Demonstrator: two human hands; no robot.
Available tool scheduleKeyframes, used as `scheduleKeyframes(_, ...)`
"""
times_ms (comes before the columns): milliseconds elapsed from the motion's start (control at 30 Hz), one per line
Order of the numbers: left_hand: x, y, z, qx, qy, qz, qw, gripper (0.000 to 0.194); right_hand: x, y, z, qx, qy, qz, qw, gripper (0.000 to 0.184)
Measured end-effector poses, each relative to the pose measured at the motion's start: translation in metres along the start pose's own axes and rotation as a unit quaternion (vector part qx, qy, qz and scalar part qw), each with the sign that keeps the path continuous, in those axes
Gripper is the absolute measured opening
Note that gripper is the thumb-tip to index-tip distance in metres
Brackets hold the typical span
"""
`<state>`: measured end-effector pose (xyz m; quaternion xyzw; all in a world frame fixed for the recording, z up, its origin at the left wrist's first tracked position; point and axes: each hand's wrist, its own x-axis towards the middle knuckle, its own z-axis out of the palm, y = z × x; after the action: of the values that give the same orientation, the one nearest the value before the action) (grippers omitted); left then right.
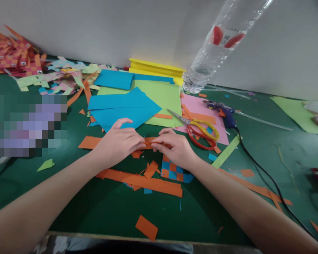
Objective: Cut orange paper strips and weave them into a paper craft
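Observation:
An orange paper strip point(90, 142) stretches sideways between my two hands. My left hand point(119, 141) pinches it near its middle, with the index finger raised. Just to the right, the fingertips of my right hand point(175, 145) are closed on the same strip, partly hiding it. Under my right wrist lies a woven blue and orange paper fish point(172, 170) with a small eye. Closer to me, longer orange strips point(145, 181) rest on the green table among scraps. Scissors point(201, 132) with red and yellow handles lie beyond my right hand.
Blue sheets point(122, 106), a light green sheet point(161, 95) and pink paper point(219, 123) lie behind my hands. A water bottle point(214, 53) leans at the wall. A glue gun point(228, 116) trails a black cord at right. Woven orange pieces point(13, 56) are heaped far left.

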<state>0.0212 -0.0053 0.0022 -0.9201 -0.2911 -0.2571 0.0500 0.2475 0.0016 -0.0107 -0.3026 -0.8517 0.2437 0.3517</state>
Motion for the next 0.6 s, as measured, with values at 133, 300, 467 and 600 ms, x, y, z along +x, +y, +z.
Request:
scheduleKeyframes(133,0.0004,0.0004,-0.0002,0.001,0.001,0.0,1.0,0.035,0.0,-0.0006,0.0004,-0.022,0.008,-0.029,0.999,0.008)
scheduleKeyframes(300,0.0013,0.0042,0.002,-0.018,-0.002,0.007,1.0,0.032,-0.0002,-0.0021,0.0017,-0.021,-0.007,-0.052,0.998,0.007)
scheduleKeyframes(467,0.0008,0.0047,0.0045,-0.025,-0.009,0.01,1.0,0.03,-0.0011,-0.0015,0.0022,-0.024,-0.008,-0.055,0.998,0.009)
scheduleKeyframes(600,0.001,0.0042,0.0042,-0.025,-0.012,0.01,1.0,0.031,-0.0012,-0.0011,0.0018,-0.025,-0.01,-0.057,0.998,0.008)
